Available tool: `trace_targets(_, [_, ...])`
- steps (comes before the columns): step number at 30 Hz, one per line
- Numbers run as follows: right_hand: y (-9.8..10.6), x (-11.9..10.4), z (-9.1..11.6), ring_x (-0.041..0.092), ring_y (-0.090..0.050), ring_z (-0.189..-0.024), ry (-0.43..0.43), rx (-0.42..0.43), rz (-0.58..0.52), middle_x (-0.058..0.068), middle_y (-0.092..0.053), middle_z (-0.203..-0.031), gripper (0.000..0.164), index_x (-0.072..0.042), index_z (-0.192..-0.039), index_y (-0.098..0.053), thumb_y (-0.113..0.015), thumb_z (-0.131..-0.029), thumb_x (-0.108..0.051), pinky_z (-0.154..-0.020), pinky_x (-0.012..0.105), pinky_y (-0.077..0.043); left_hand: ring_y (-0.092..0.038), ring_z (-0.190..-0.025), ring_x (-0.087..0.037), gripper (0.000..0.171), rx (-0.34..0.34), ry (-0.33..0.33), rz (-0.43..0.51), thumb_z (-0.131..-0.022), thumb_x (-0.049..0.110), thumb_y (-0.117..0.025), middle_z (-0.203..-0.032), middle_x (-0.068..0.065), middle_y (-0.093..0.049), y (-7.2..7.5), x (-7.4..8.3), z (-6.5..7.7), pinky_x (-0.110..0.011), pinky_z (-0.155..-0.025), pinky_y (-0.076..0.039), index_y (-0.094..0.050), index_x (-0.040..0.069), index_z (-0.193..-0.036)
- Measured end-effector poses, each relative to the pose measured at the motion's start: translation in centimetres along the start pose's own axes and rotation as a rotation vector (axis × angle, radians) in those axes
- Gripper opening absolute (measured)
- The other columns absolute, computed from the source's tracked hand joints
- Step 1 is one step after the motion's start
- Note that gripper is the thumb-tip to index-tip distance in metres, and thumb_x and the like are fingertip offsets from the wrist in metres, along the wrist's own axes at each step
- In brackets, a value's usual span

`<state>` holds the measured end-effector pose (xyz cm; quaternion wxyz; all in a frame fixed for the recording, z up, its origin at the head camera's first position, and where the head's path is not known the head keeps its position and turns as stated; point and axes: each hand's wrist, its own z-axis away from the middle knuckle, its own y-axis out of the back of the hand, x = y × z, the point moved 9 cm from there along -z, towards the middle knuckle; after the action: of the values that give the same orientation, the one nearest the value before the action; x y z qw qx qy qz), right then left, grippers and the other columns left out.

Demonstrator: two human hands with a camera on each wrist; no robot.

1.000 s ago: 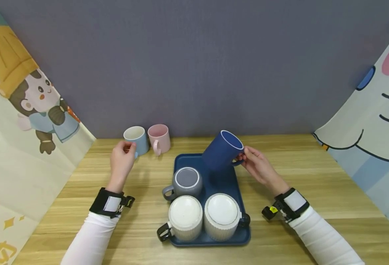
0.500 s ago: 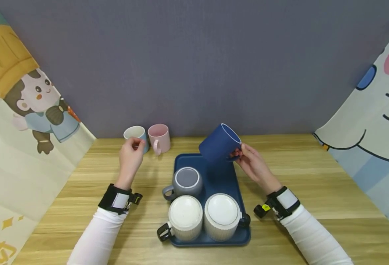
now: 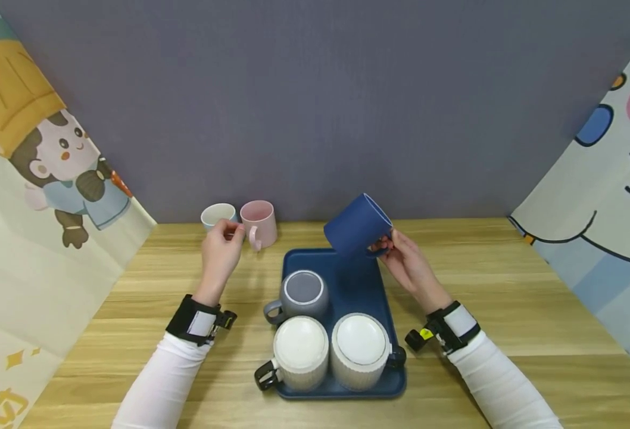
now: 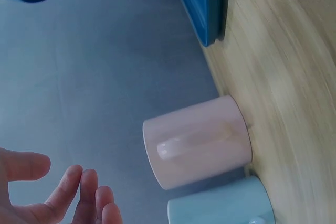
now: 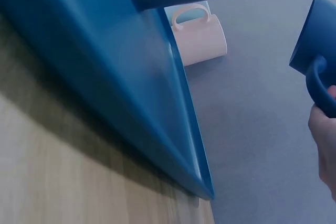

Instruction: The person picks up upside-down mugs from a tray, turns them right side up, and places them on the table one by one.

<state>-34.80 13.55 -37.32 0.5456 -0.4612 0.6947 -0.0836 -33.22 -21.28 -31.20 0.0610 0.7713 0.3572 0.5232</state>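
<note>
My right hand (image 3: 410, 262) grips the handle of a dark blue mug (image 3: 356, 227), tilted in the air above the far end of a navy tray (image 3: 355, 283). In the right wrist view, fingers wrap the handle of this mug (image 5: 320, 51). My left hand (image 3: 221, 256) holds nothing; its thumb and fingertips are apart in the left wrist view. It hovers in front of a light blue mug (image 3: 215, 213), partly hiding it, and near a pink mug (image 3: 259, 223). Both mugs stand upright on the table.
Upside down on the tray are a grey mug (image 3: 304, 293) and two ribbed off-white mugs, one left (image 3: 301, 351) and one right (image 3: 360, 350), with black handles. A grey panel (image 3: 347, 107) rises behind the wooden table (image 3: 486, 286). Printed cloths hang at both sides.
The dark blue mug has risen a little off the tray, then shifted slightly in my right hand. My left hand has moved right, from the light blue mug toward the pink one.
</note>
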Motion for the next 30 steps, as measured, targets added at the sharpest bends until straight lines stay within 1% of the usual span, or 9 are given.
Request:
trace_targets(7, [-0.5,0.0,-0.4,0.014,-0.052,-0.081,0.002,0.011,-0.06,0.001,-0.056,-0.086,0.036,-0.004,-0.094,-0.06,-0.027,-0.104,-0.016,-0.081,0.024,-0.044,-0.062,-0.085,-0.03,0.018,-0.019,-0.018,0.028,-0.091,0.014,-0.059,-0.094,-0.019,-0.066,-0.5,1.1,0.1,-0.034,-0.072,-0.047,-0.063,-0.002,-0.097])
trace_targets(12, [-1.1,0.3,-0.7,0.013,-0.05,-0.08,-0.003,0.01,-0.051,0.0,-0.053,-0.084,0.035,-0.005,-0.092,-0.057,-0.027,-0.104,-0.016,-0.08,0.024,-0.042,-0.062,-0.083,-0.029,0.017,-0.023,-0.039,0.013,-0.09,0.014,-0.06,-0.092,-0.018,-0.067,-0.7,1.7,0.3,-0.033,-0.073,-0.046,-0.064,-0.001,-0.096])
trace_targets(15, [-1.5,0.4,-0.9,0.012,-0.049,-0.079,-0.002,0.008,-0.046,-0.001,-0.052,-0.082,0.034,-0.006,-0.091,-0.056,-0.027,-0.105,-0.016,-0.079,0.024,-0.042,-0.061,-0.083,-0.029,0.017,-0.039,-0.042,0.017,-0.09,0.014,-0.06,-0.092,-0.017,-0.067,-1.0,2.0,0.4,-0.033,-0.073,-0.045,-0.064,-0.001,-0.097])
trace_targets(18, [-1.9,0.5,-1.1,0.012,-0.048,-0.079,0.0,-0.005,-0.079,0.0,-0.052,-0.083,0.034,-0.005,-0.091,-0.055,-0.026,-0.105,-0.017,-0.079,0.024,-0.042,-0.061,-0.083,-0.028,0.017,-0.062,-0.056,0.02,-0.091,0.014,-0.059,-0.092,-0.017,-0.066,-1.5,2.5,0.5,-0.034,-0.074,-0.047,-0.063,-0.001,-0.098])
trace_targets(22, [-2.3,0.6,-1.3,0.012,-0.05,-0.079,0.001,-0.005,-0.127,0.001,-0.053,-0.082,0.034,-0.004,-0.092,-0.055,-0.027,-0.104,-0.017,-0.08,0.025,-0.042,-0.061,-0.083,-0.029,0.018,-0.09,-0.092,0.002,-0.091,0.015,-0.058,-0.092,-0.017,-0.066,-2.1,3.3,0.7,-0.036,-0.074,-0.049,-0.063,-0.001,-0.096])
trace_targets(26, [-2.7,0.7,-1.5,0.011,-0.052,-0.079,-0.01,0.005,-0.162,0.0,-0.056,-0.08,0.035,-0.004,-0.091,-0.056,-0.027,-0.104,-0.019,-0.08,0.025,-0.044,-0.061,-0.084,-0.03,0.016,-0.1,-0.134,-0.003,-0.09,0.014,-0.06,-0.092,-0.018,-0.064,-2.4,4.4,0.9,-0.037,-0.074,-0.049,-0.064,-0.002,-0.094])
trace_targets(30, [-3.2,0.8,-1.6,0.012,-0.053,-0.08,-0.026,-0.017,-0.204,0.0,-0.056,-0.081,0.039,-0.003,-0.093,-0.056,-0.024,-0.105,-0.021,-0.079,0.024,-0.044,-0.062,-0.082,-0.028,0.016,-0.114,-0.158,-0.013,-0.089,0.016,-0.061,-0.091,-0.016,-0.064,-2.7,5.2,1.1,-0.037,-0.074,-0.049,-0.065,0.001,-0.093])
